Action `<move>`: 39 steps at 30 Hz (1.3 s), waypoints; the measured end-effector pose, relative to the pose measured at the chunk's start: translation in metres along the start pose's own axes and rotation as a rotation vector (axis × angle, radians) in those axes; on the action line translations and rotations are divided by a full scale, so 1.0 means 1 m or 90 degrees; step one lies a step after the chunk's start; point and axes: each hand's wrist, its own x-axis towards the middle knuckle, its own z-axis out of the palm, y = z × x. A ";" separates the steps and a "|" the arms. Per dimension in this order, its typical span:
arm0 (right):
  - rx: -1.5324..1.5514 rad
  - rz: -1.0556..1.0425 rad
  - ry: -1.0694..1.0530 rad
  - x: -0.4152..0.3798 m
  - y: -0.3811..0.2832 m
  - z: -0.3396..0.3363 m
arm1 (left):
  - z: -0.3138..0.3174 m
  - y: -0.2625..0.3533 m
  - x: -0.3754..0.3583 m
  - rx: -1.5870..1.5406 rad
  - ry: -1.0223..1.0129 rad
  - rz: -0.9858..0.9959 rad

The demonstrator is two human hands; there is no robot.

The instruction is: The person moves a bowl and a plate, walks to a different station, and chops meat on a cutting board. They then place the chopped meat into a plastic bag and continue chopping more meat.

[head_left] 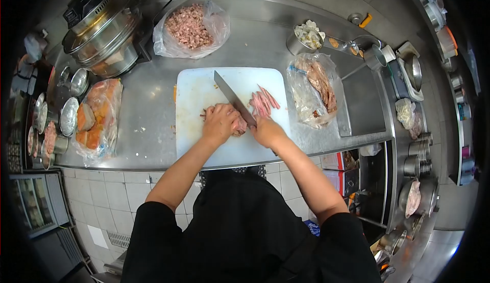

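On a white cutting board [199, 86], my left hand [221, 123] presses down over a piece of meat [238, 125], its fingers bent around it. Most of that piece is hidden under the hand. My right hand [269, 132] is closed on the handle end of a large knife [232, 96]. The blade slants up and to the left, close beside the right side of the meat; whether it touches cannot be made out. Thin pinkish strips of sliced meat [264, 102] lie just right of the blade.
A plastic bag of diced meat [189, 26] stands at the back. Bagged meat [320, 86] lies right of the board, near a metal pot [308, 38] and a sink [365, 102]. Bagged orange-brown blocks [97, 114] and a large steel cooker [104, 33] are at left.
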 end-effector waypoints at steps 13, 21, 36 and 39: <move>0.009 -0.028 0.030 0.011 0.006 0.005 | 0.002 0.001 -0.001 -0.010 0.041 0.004; 0.060 0.004 0.017 -0.007 0.001 0.023 | 0.010 0.000 0.000 -0.002 0.068 -0.018; -0.043 0.011 -0.090 -0.067 -0.007 -0.051 | 0.013 -0.001 0.000 0.027 0.113 -0.126; 0.002 0.061 -0.163 -0.061 -0.009 -0.046 | 0.013 -0.002 0.001 0.033 0.112 -0.108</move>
